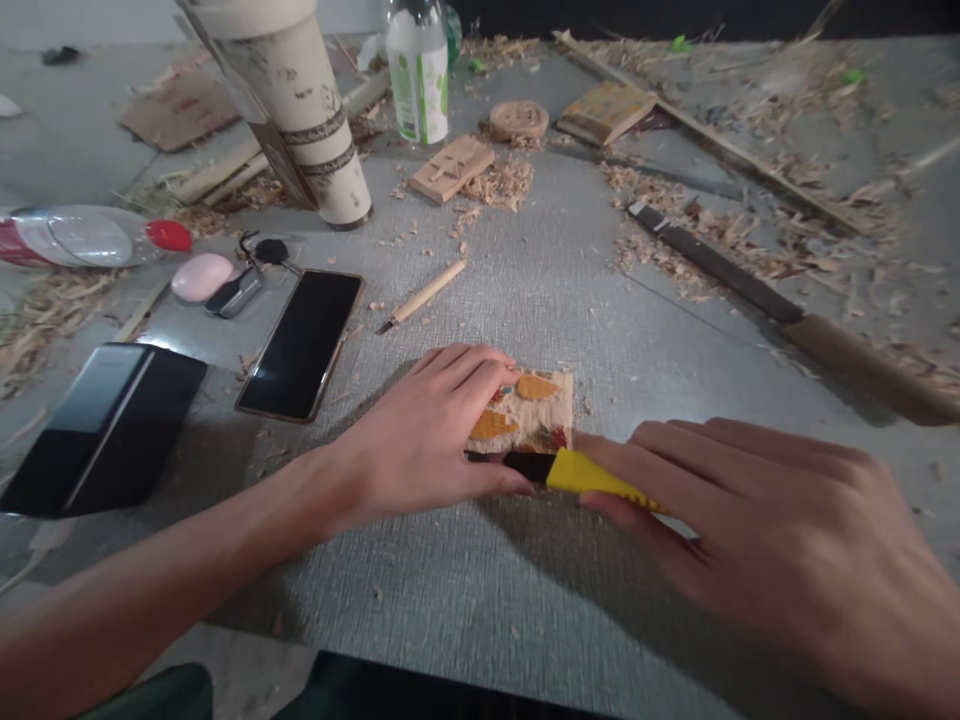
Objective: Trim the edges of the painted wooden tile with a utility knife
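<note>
A small carved wooden block (546,410) with orange and red painted patches lies near the middle of the table. My left hand (439,425) grips it from the left, fingers bent over its far side. The left thumb rests by the dark blade at the block's near edge. In my right hand (757,510) is a yellow-handled utility knife (592,474), its blade pointing left along that near edge. The blade's tip is partly hidden by the left hand. A thin wooden-handled carving tool (429,292) lies just beyond the left hand.
A phone (304,345) and a dark folded case (101,430) lie left. A patterned tumbler (319,120), a labelled bottle (418,80) and carved wood pieces (452,168) stand or lie behind. At right are a long blade with a wooden handle (870,365) and wood shavings (705,250).
</note>
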A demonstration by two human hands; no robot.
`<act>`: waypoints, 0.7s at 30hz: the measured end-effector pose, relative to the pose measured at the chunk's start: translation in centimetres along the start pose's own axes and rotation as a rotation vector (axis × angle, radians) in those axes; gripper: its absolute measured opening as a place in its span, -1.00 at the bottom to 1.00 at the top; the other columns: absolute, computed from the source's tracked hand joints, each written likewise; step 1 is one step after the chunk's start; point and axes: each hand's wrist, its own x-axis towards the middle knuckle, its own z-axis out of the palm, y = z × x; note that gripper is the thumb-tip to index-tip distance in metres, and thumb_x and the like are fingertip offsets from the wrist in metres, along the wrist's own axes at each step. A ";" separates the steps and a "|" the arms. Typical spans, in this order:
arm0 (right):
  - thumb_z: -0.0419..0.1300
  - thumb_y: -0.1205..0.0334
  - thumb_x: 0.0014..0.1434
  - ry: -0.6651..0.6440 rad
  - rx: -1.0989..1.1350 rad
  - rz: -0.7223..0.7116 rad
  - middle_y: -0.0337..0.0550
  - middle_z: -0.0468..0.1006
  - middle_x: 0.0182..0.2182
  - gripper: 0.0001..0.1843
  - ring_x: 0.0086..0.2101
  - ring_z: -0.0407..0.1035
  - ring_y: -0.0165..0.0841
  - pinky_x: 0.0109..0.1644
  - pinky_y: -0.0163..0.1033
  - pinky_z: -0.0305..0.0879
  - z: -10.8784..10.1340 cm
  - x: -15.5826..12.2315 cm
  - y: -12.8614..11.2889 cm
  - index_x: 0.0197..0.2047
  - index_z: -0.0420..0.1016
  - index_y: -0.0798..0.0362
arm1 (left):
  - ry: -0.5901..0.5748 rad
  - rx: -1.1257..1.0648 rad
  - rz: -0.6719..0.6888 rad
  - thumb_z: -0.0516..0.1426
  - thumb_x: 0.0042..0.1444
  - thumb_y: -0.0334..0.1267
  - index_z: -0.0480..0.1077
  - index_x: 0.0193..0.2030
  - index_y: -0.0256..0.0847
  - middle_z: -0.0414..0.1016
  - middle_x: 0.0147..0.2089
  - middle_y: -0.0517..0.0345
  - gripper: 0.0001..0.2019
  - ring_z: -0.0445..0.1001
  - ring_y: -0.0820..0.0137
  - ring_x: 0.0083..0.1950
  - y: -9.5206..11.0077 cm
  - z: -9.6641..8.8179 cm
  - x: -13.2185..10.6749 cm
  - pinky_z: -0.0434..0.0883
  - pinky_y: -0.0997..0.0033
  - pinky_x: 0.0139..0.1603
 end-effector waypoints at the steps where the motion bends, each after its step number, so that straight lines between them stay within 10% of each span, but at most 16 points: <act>1: 0.16 0.13 0.56 0.000 -0.004 0.001 -0.29 0.62 -0.36 -0.79 -0.47 0.38 -0.27 -0.35 -0.09 0.04 0.0 0.0 -0.1 -0.02 0.64 -0.06 | -0.004 0.004 -0.002 0.29 0.21 0.42 0.42 0.22 -0.06 0.51 0.36 -0.11 -0.31 0.47 -0.11 0.38 0.0 0.0 0.0 0.44 -0.25 0.42; 21: 0.16 0.19 0.57 0.023 0.002 -0.079 -0.26 0.68 -0.29 -0.81 -0.43 0.45 -0.32 -0.30 -0.10 0.18 0.4 0.5 1.0 0.03 0.62 -0.02 | -0.007 0.030 0.033 0.44 0.09 0.32 0.38 0.24 -0.02 0.51 0.40 -0.11 -0.27 0.46 -0.14 0.43 -0.7 0.1 0.0 0.42 -0.26 0.41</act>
